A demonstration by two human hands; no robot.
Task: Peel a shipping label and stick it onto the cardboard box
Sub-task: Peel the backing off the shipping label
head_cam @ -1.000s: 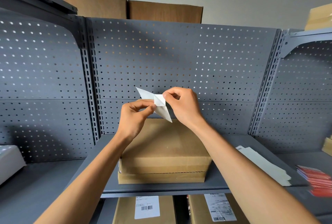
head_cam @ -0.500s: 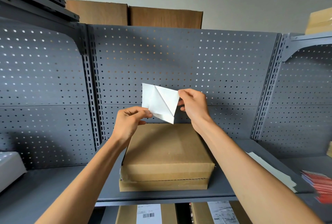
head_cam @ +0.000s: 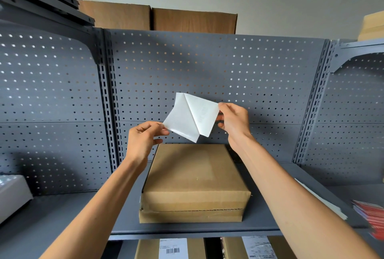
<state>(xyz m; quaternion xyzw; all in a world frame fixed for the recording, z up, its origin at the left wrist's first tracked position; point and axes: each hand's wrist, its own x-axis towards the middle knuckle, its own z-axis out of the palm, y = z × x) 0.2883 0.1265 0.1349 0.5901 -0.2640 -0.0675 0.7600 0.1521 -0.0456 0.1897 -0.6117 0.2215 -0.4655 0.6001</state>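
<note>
A white shipping label point(head_cam: 192, 117) is held up in the air above a plain brown cardboard box point(head_cam: 194, 181), partly split into two layers that fan apart along a diagonal edge. My left hand point(head_cam: 143, 138) pinches the lower left corner of one layer. My right hand point(head_cam: 232, 121) pinches the right edge of the other layer. The box sits on a grey metal shelf point(head_cam: 128, 213) below both hands, its top bare.
A grey pegboard wall point(head_cam: 228, 71) backs the shelf. A white sheet stack point(head_cam: 324, 200) and red cards point(head_cam: 369, 213) lie to the right, a white object point(head_cam: 10, 194) to the left. Labelled boxes point(head_cam: 172, 248) sit on the shelf below. More boxes point(head_cam: 158, 16) stand on top.
The two layers of the label have come further apart, from a small folded corner to a wide split. My hands have moved away from each other and a little upward.
</note>
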